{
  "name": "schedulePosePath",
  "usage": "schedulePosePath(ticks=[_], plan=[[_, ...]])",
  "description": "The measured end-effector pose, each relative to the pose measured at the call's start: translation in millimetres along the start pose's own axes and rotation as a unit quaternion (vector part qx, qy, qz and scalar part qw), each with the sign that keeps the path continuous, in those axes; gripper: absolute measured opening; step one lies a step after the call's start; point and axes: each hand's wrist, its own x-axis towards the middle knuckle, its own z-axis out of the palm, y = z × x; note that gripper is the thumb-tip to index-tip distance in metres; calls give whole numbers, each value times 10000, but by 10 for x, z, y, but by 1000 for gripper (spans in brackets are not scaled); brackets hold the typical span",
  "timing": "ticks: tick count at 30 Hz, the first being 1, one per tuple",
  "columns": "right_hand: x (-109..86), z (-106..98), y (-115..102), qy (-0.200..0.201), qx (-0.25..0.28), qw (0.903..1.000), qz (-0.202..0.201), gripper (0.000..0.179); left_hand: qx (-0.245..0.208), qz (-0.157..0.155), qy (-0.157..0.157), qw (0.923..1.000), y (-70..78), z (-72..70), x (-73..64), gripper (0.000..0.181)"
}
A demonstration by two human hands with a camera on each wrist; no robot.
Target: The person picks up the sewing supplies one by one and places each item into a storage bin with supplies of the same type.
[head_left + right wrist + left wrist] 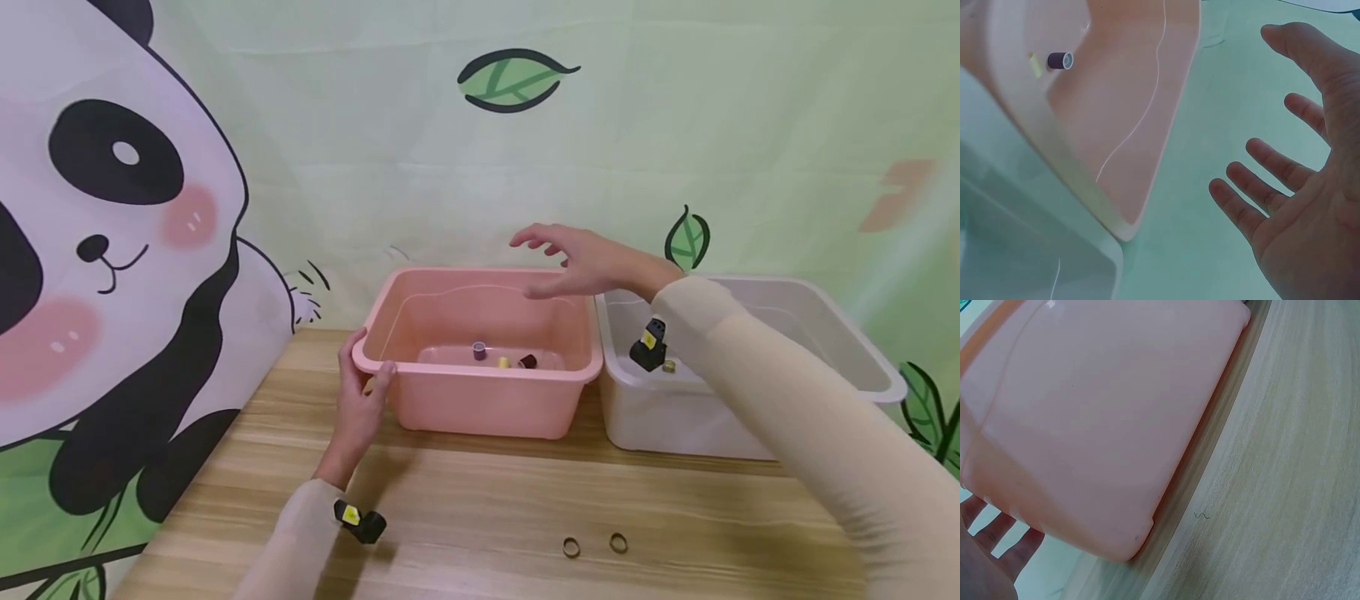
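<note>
My left hand (358, 408) grips the front left corner of a pink plastic tub (487, 404), with the thumb at the rim and the fingers along the outer side. Inside the tub lie a purple thread spool (479, 351), a small yellow piece (504, 362) and a dark spool (528, 362). Above the tub's right rear part hovers my right hand (581, 258), fingers spread and holding nothing. The right wrist view shows that hand (1300, 200) with its palm bare, apart from the tub wall.
To the right, a light grey tub (675, 425) stands against the pink one; a small brass-coloured ring (668, 366) shows inside, partly beside my wrist camera. Two similar rings lie on the wooden table (480, 508) in front. A panda-print cloth (375, 125) hangs behind.
</note>
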Motion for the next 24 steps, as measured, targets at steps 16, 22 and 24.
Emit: schedulePosePath(ticks=[16,22,24], plan=[[-310,-56,21,20,-81,9999,-106,76,-78,-11,16,10000,-4,-5,-3,66],[-467,-69,-29,40,33,9994,-354,77,-34,-16,20,10000,3,6,2,67],[-522,-69,-44,74,51,9990,-444,77,-49,8,15,10000,12,13,6,66]])
